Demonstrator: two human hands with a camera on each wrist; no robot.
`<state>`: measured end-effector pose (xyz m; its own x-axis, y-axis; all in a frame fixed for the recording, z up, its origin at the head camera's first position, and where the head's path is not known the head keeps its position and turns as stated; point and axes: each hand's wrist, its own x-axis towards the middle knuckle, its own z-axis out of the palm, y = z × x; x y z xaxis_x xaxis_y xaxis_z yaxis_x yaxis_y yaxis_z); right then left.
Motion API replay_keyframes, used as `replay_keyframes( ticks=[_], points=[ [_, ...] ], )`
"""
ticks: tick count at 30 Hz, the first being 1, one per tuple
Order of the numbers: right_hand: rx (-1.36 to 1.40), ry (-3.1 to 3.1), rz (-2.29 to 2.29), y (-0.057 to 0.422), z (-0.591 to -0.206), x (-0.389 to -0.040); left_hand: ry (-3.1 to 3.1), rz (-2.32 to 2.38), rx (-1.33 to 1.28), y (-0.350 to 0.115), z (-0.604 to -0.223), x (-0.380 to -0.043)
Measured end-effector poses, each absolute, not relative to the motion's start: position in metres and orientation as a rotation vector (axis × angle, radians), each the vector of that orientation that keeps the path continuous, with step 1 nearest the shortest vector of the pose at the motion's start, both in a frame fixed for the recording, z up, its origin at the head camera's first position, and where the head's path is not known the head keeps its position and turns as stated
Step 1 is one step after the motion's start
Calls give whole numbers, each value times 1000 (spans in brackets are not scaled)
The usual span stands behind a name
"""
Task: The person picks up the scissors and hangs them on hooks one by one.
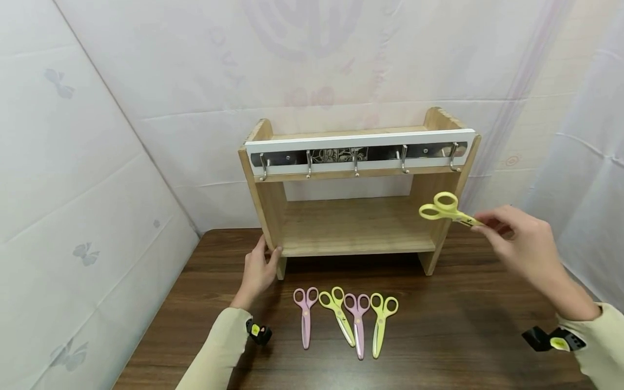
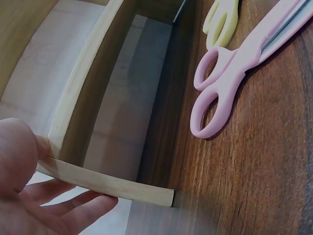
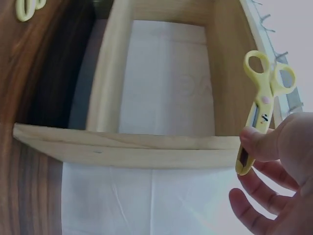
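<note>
In the head view my right hand pinches yellow scissors by the blade end, handles pointing left, in front of the shelf's right side. The right wrist view shows thumb and fingers on the blades of these scissors. My left hand grips the lower left side panel of the wooden shelf, thumb in front and fingers on the outer side. A white rail with several metal hooks runs across the shelf's top front; nothing hangs on the hooks.
On the dark wooden table, before the shelf, lie two pink scissors and two yellow scissors in a row, handles toward the shelf. White patterned cloth hangs behind and at both sides.
</note>
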<state>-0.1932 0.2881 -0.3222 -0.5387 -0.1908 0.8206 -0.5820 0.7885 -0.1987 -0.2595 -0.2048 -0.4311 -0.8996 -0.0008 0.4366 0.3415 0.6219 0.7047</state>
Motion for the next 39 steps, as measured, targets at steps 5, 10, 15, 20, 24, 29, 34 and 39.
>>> replay_keyframes(
  ticks=[5, 10, 15, 20, 24, 29, 34, 39],
  points=[
    [488, -2089, 683, 288, -312, -194, -2439, -1170, -276, -203, -432, -260],
    [429, -2093, 750, 289, -307, -197, -2437, -1166, -277, -204, -433, -260],
    [375, -2131, 805, 287, -308, -203, -2432, -1174, -270, -206, -434, -259],
    [338, -2131, 843, 285, -313, -210, -2433, -1184, -280, -207, -433, -258],
    [323, -2120, 861, 285, -317, -212, -2442, -1182, -292, -206, -433, -259],
    [304, -2132, 875, 285, -320, -213, -2440, -1177, -288, -206, -433, -259],
    [309, -2147, 898, 283, -322, -214, -2443, -1171, -281, -206, -433, -259],
    [339, -2148, 902, 280, -325, -215, -2445, -1156, -280, -206, -433, -259]
  ],
)
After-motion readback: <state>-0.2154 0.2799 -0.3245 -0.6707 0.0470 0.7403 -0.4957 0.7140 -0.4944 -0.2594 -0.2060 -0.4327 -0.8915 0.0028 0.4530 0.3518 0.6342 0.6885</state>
